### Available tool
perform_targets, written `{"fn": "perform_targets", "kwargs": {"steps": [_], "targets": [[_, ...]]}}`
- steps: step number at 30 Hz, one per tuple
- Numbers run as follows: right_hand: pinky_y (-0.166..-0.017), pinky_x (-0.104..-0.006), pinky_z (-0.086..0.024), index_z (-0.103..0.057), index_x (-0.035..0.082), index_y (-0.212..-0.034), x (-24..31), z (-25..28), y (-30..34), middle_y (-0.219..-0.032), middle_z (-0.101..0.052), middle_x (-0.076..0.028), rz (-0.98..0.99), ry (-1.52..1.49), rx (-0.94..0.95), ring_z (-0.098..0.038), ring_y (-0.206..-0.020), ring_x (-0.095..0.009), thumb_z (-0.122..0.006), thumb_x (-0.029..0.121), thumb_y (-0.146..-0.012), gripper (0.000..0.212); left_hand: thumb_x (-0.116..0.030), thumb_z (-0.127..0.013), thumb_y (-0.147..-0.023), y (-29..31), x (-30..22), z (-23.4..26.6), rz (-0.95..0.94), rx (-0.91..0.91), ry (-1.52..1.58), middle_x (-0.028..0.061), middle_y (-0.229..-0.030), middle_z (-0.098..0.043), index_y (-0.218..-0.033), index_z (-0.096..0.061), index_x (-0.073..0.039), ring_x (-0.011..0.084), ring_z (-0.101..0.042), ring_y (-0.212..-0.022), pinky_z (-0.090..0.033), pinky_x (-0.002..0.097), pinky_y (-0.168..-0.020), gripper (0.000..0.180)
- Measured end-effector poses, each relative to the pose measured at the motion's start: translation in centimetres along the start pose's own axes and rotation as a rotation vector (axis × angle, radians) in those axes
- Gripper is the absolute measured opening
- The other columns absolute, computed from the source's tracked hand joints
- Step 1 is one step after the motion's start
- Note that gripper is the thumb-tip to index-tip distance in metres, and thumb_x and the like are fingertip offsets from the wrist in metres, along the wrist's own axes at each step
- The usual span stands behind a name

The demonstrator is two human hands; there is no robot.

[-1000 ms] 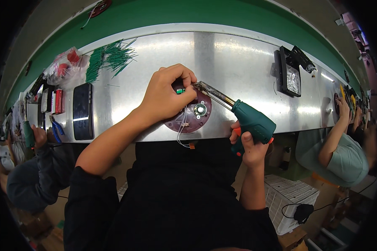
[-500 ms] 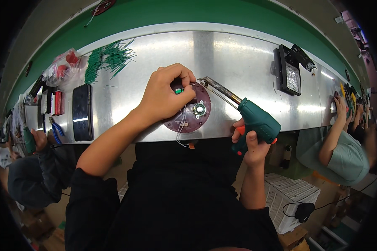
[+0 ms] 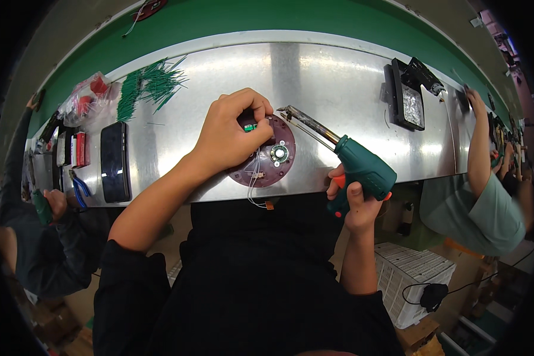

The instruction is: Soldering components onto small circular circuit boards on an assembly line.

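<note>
A dark red round disc (image 3: 255,177) lies on the metal bench before me, bearing a small round circuit board (image 3: 279,153), a green terminal block (image 3: 250,127) and thin white wires (image 3: 252,191) that hang over the bench edge. Over its upper part, my left hand (image 3: 234,126) has thumb and forefinger closed in a pinch; what is between them is hidden. My right hand (image 3: 359,199) grips a green pistol-shaped soldering gun (image 3: 366,169) with an orange trigger. The gun's long metal tip points up and left, just right of my left fingertips, at the disc's upper edge.
Green wires (image 3: 154,83) lie in a heap at back left, near a plastic bag (image 3: 88,99), a black phone (image 3: 114,160) and blue-handled pliers (image 3: 79,188). A black soldering stand (image 3: 410,104) sits at back right. Co-workers are on both sides; a white crate (image 3: 406,279) is below.
My hands and the soldering gun keep nearly the same pose over the disc; the view has shifted slightly. The co-worker on the right has reached an arm farther across the bench.
</note>
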State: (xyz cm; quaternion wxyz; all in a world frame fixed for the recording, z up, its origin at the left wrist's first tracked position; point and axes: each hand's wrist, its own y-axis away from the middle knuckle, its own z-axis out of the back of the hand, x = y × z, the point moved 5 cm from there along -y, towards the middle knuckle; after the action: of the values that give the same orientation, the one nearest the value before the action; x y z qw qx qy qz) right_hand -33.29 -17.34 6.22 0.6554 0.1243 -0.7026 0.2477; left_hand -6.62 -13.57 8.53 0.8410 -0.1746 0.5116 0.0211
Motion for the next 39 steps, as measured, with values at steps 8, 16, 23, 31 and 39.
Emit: {"fn": "perform_targets", "kwargs": {"steps": [8,16,23,31,39], "targets": [[-0.062,-0.0303,-0.054,-0.065,-0.008,-0.114,0.4,0.5,0.2,-0.089,-0.068,-0.012,-0.009,-0.025,-0.016,-0.065,-0.068,-0.017,-0.066,0.052,-0.100,0.062,-0.003,-0.067,-0.079,0.0,-0.4,-0.7,-0.026,0.018,0.029,0.0080,-0.094,-0.070,-0.084,-0.059,-0.001,0.0144,-0.065,-0.086,-0.052,0.0274,-0.081,0.009],[-0.060,-0.0332,-0.054,-0.050,-0.007,-0.130,2.1,2.5,0.8,-0.092,-0.060,-0.011,0.009,-0.217,-0.085,-0.058,-0.061,-0.015,-0.064,0.041,-0.103,0.057,-0.003,-0.066,-0.079,0.2,0.1,-0.2,-0.014,-0.028,-0.075,0.0072,-0.092,-0.071,-0.083,-0.058,-0.003,0.0186,-0.062,-0.081,-0.050,0.0307,-0.079,0.010],[-0.054,-0.0309,-0.046,-0.047,0.004,-0.125,6.4,6.7,3.3,-0.097,-0.052,-0.008,0.641,-0.058,-0.450,-0.051,-0.059,-0.015,-0.065,0.056,-0.099,0.061,-0.005,-0.067,-0.077,0.1,-0.2,-0.3,-0.005,-0.054,-0.065,0.0071,-0.090,-0.071,-0.082,-0.058,-0.004,0.0229,-0.062,-0.078,-0.050,0.0337,-0.075,0.011],[-0.050,-0.0279,-0.041,-0.051,0.002,-0.119,2.4,9.0,1.9,-0.079,-0.048,-0.004,0.294,0.088,-0.583,-0.042,-0.052,-0.010,-0.053,0.024,-0.110,0.023,-0.005,-0.067,-0.078,0.2,-0.2,-0.2,-0.019,-0.020,-0.104,0.0071,-0.090,-0.070,-0.082,-0.056,-0.003,0.0204,-0.062,-0.080,-0.050,0.0320,-0.077,0.011],[-0.051,-0.0287,-0.043,-0.050,0.001,-0.125,3.2,5.6,-0.5,-0.082,-0.048,-0.005,0.158,-0.127,-0.373,-0.045,-0.053,-0.010,-0.048,0.035,-0.112,0.036,-0.007,-0.070,-0.073,-0.3,-0.2,-0.5,-0.034,-0.031,0.024,0.0071,-0.081,-0.069,-0.081,-0.061,-0.002,0.0233,-0.065,-0.067,-0.052,0.0330,-0.069,0.012]]}}
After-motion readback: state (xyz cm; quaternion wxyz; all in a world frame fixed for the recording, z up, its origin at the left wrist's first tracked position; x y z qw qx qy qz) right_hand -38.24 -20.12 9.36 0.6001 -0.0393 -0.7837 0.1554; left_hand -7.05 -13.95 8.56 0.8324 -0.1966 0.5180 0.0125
